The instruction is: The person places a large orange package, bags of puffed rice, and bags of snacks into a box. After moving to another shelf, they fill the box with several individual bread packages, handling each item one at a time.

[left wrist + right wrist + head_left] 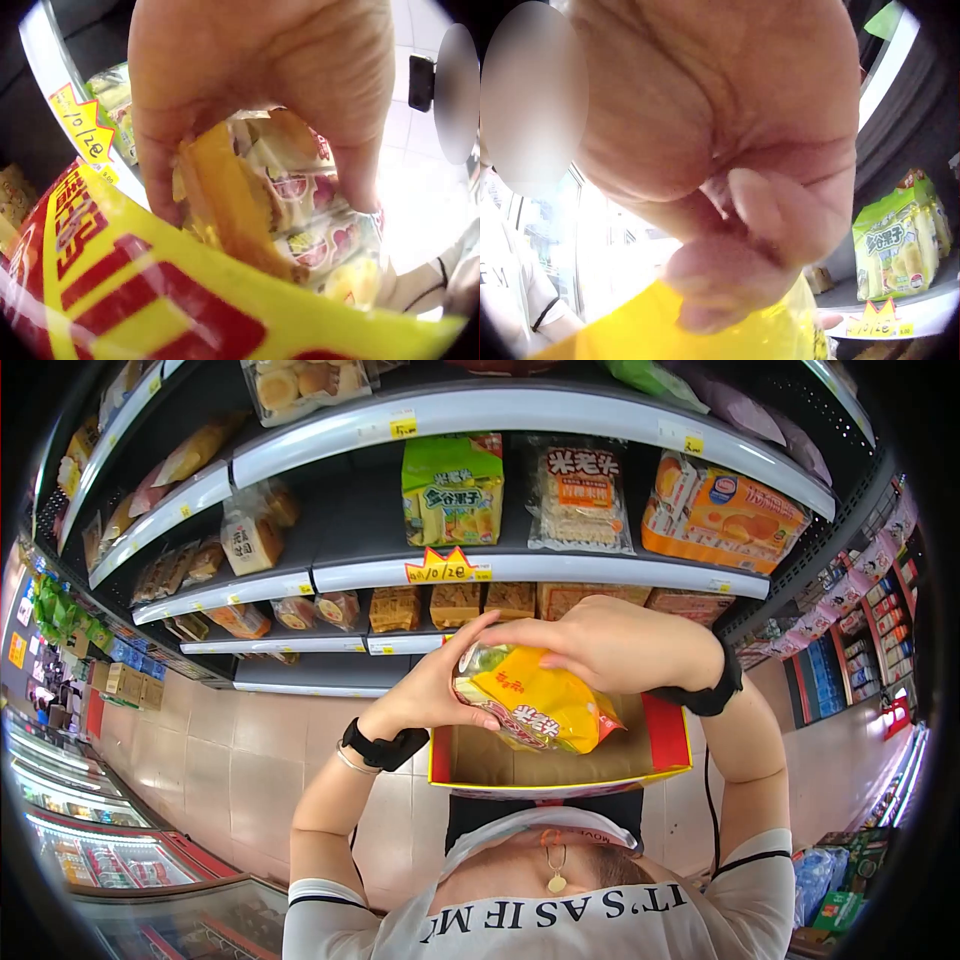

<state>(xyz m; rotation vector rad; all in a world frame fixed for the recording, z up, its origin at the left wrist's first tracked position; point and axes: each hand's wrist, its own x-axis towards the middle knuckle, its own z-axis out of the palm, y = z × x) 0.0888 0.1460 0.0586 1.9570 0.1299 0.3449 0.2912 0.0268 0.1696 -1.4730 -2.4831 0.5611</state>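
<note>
In the head view a yellow snack bag (545,700) with a clear side is held above an open carton (480,760) with red and yellow edges. The left hand (425,685) grips the bag's left end, thumb on the near side and fingers on the far side. From above, the right hand (630,645) touches the bag's upper edge with curled fingers. Wrapped pieces (300,217) show between the left thumb and fingers in the left wrist view. The right wrist view shows the right hand's (742,172) fingertips against the yellow film.
Behind the carton stand curved shelves with a green snack pack (453,495), a clear pack (580,500) and an orange pack (725,510). A price tag (440,568) sticks out from the shelf edge. Glass-topped freezers (200,920) stand at the lower left.
</note>
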